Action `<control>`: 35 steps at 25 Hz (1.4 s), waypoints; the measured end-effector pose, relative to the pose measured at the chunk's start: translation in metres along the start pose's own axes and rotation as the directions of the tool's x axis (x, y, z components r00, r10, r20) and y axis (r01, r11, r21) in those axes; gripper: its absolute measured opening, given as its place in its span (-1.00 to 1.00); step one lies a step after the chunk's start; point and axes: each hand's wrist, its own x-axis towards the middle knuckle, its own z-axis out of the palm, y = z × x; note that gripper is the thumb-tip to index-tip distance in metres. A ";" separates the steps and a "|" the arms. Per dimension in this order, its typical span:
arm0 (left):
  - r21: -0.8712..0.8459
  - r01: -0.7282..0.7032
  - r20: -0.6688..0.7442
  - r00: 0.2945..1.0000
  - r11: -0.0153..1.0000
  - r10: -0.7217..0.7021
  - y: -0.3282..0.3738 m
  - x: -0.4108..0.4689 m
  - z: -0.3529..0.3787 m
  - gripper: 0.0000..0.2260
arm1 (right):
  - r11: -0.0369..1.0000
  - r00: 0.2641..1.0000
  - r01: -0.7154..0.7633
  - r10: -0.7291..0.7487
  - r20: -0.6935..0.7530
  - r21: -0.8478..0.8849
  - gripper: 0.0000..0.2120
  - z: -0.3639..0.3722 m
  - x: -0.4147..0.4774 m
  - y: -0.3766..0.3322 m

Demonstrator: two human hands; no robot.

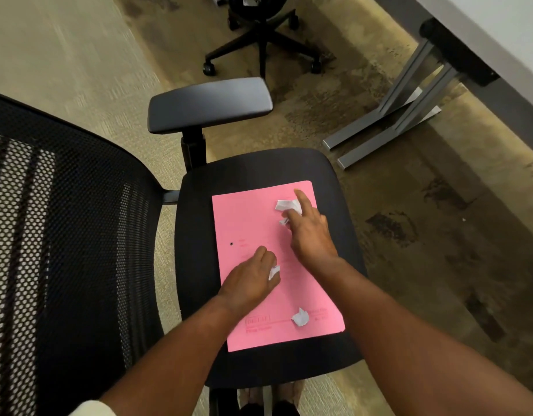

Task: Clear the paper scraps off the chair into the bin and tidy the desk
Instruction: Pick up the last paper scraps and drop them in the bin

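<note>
Carpet [79,55] lies open left of the chair seat [199,235]; desk legs [394,115] stand well apart to its right. On the seat a pink folder [250,223] sits inside every edge. Left hand [250,283] curls its grip around a white scrap [273,272]. Right hand [310,232] pinches a crumpled scrap [286,205] near the folder's far corner. Another loose scrap [300,317] rests near its close edge. A second chair [265,34] stands beyond the armrest [209,105].

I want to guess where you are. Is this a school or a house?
Most likely an office. There is a black mesh swivel chair, a second wheeled chair behind it, a desk on metal legs, and carpet flooring.
</note>
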 end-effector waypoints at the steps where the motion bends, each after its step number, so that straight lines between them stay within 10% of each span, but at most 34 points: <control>1: 0.015 0.003 0.017 1.000 1.000 -0.003 0.000 -0.005 0.003 -0.84 | 1.000 1.000 0.001 0.000 0.028 -0.021 -0.65 -0.001 0.007 -0.001; 20: 0.180 -0.385 0.317 0.894 0.905 0.317 0.032 -0.043 0.064 -0.64 | 0.996 0.996 -0.082 0.081 0.026 0.042 -0.68 0.001 -0.053 0.022; 35: 0.167 -0.049 0.183 0.983 0.985 0.018 0.060 -0.038 -0.006 -0.72 | 0.970 0.978 -0.207 0.207 0.018 0.131 -0.61 -0.053 -0.105 0.014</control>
